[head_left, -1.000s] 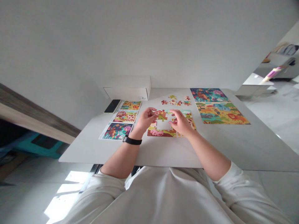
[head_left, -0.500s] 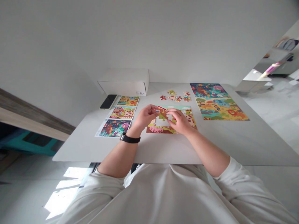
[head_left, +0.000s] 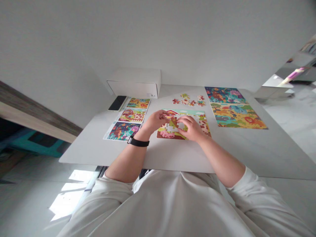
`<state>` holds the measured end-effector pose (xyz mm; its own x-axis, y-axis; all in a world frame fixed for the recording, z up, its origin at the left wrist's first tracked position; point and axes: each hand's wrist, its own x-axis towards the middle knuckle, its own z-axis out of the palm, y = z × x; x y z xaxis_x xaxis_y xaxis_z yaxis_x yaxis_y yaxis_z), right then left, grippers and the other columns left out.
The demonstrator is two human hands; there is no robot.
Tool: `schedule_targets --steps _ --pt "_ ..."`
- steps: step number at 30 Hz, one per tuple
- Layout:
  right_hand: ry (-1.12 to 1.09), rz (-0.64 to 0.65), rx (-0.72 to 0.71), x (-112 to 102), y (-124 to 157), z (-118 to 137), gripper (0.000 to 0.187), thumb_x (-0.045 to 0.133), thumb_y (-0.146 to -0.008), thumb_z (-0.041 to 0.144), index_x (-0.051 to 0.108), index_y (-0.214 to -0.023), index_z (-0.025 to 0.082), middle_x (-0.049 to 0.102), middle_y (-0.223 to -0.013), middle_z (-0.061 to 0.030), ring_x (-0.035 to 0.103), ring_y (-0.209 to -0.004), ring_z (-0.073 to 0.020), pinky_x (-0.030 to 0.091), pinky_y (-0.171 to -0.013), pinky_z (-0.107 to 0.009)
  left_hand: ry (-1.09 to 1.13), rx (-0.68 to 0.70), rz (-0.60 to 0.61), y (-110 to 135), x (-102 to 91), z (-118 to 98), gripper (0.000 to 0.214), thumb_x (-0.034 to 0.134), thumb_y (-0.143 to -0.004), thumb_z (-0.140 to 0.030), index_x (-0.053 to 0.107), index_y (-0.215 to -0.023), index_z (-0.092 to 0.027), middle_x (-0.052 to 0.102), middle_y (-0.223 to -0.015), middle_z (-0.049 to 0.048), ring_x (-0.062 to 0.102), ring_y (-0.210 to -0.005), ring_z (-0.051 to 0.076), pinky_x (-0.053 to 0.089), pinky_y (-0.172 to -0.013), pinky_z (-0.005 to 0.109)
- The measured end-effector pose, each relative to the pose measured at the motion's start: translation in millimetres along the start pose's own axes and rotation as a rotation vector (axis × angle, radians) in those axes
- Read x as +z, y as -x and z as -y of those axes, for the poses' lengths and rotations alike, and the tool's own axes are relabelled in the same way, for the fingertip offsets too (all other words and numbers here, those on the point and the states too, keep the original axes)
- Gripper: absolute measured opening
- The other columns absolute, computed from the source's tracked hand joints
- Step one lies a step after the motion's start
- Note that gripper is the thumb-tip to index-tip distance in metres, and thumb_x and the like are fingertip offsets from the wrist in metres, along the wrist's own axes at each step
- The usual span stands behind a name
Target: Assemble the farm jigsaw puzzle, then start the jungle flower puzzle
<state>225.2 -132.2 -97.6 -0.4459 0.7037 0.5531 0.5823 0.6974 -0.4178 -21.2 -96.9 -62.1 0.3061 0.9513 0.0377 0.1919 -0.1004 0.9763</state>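
Note:
A brown and green puzzle piece (head_left: 173,122) is held above the middle of a partly assembled farm puzzle (head_left: 168,134). My left hand (head_left: 155,122), with a black band on its wrist, pinches the piece from the left. From the right, the fingers and thumb of my right hand (head_left: 192,128) close on its other edge. Pale gaps show in the puzzle beneath the piece. My fingers cover part of the barn picture. Beyond the puzzle lie several loose puzzle pieces (head_left: 192,103).
A picture sheet (head_left: 124,131) with three small scenes lies on the left, near a phone (head_left: 117,103). Behind stands a white box (head_left: 133,89) against the wall. Two finished puzzles, a dark one (head_left: 225,95) and a yellow safari one (head_left: 238,116), lie on the right.
The view has shifted slightly, so the table contents sit a little to the right. The piece has turned slightly between my fingers; both hands stay over the farm puzzle.

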Motion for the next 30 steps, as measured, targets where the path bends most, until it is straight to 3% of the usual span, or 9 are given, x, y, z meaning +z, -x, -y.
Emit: schedule_targets --steps 5,10,15,19,24,30 --pt "0.007 0.040 -0.014 2.2 2.0 -3.8 0.028 0.074 -0.096 0.029 0.071 -0.124 0.027 0.072 -0.125 -0.0108 0.067 -0.121 -0.0308 0.056 -0.108 -0.052 -0.090 -0.047 0.037 -1.0 -2.1 5.4 0.030 0.076 -0.079 -0.021 0.069 -0.109 -0.018 0.065 -0.068 -0.0040 0.058 -0.059 0.010 0.040 -0.057 0.022" --pt "0.036 0.077 0.006 7.9 2.3 -2.3 0.021 0.074 -0.096 0.027 0.075 -0.116 0.026 0.074 -0.123 -0.0104 0.067 -0.119 -0.0301 0.055 -0.106 -0.049 -0.361 -0.045 0.052 0.6 -7.1 9.7 0.041 0.076 -0.080 -0.022 0.069 -0.121 -0.020 0.070 -0.074 -0.0034 0.063 -0.065 0.014 0.044 -0.062 0.024" --pt "0.073 0.101 0.022 15.9 0.9 1.8 0.021 0.076 -0.093 0.022 0.076 -0.114 0.025 0.076 -0.121 -0.0096 0.068 -0.116 -0.0297 0.053 -0.106 -0.047 -0.620 -0.032 0.066 0.7 -15.5 7.4 0.027 0.075 -0.084 -0.025 0.076 -0.111 -0.021 0.077 -0.084 0.0004 0.069 -0.075 0.017 0.046 -0.068 0.027" --pt "0.075 0.135 0.019 18.0 0.3 0.8 0.019 0.074 -0.094 0.021 0.076 -0.113 0.023 0.077 -0.120 -0.0094 0.068 -0.115 -0.0292 0.051 -0.106 -0.046 -0.764 -0.016 -0.010 2.2 -17.8 2.0 0.024 0.073 -0.088 -0.024 0.078 -0.112 -0.022 0.081 -0.099 0.0030 0.073 -0.085 0.019 0.049 -0.077 0.028" --pt "0.093 0.159 0.041 19.7 0.1 -3.4 0.019 0.073 -0.096 0.024 0.077 -0.114 0.023 0.077 -0.120 -0.0097 0.068 -0.116 -0.0295 0.050 -0.106 -0.047 -0.961 -0.044 -0.077 5.2 -14.3 1.4 0.027 0.071 -0.096 -0.034 0.076 -0.119 -0.023 0.081 -0.108 0.0071 0.074 -0.097 0.024 0.052 -0.085 0.031" --pt "0.081 0.183 0.036 23.8 -0.6 -7.3 0.018 0.070 -0.099 0.025 0.080 -0.114 0.025 0.079 -0.120 -0.0090 0.069 -0.116 -0.0287 0.050 -0.105 -0.047 -1.070 -0.136 -0.014 6.2 -9.7 2.7 0.040 0.066 -0.099 -0.047 0.072 -0.129 -0.021 0.081 -0.111 0.0108 0.076 -0.103 0.028 0.055 -0.087 0.033"
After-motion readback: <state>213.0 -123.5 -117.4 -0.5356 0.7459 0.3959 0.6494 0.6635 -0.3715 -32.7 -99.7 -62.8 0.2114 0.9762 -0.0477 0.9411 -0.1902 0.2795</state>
